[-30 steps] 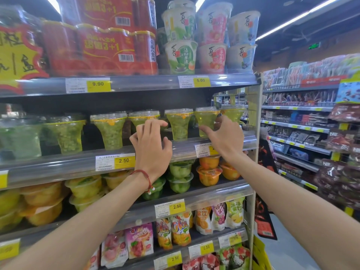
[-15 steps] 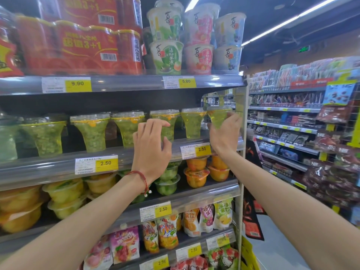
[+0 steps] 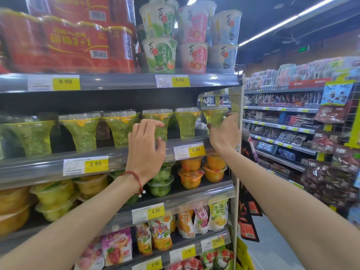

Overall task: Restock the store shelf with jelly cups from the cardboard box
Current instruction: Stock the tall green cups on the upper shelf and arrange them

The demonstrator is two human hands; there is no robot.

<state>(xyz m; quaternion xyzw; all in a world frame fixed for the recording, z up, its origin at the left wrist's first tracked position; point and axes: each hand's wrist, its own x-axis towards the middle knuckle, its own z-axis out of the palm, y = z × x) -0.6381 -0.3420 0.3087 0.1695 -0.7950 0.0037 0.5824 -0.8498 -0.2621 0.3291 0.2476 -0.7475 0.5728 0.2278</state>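
A row of several green flared jelly cups stands along the middle shelf (image 3: 48, 168). My left hand (image 3: 145, 147) curls round one green cup (image 3: 158, 118) in the row, fingers over its front and thumb at its side. At the shelf's right end my right hand (image 3: 224, 136) grips the narrow lower part of the end cup (image 3: 214, 116). One more green cup (image 3: 187, 121) stands between the two held cups. The cardboard box is not in view.
Red multipacks (image 3: 68, 41) and tall stacked dessert cups (image 3: 161, 55) fill the top shelf. Orange and yellow fruit cups (image 3: 191, 177) sit below the green row, pouches (image 3: 161, 236) lower down. An aisle and another stocked shelf (image 3: 292, 114) lie to the right.
My right hand shifted from a cup further left to the end cup at the shelf's right edge. My left hand's fingers have closed round its cup.
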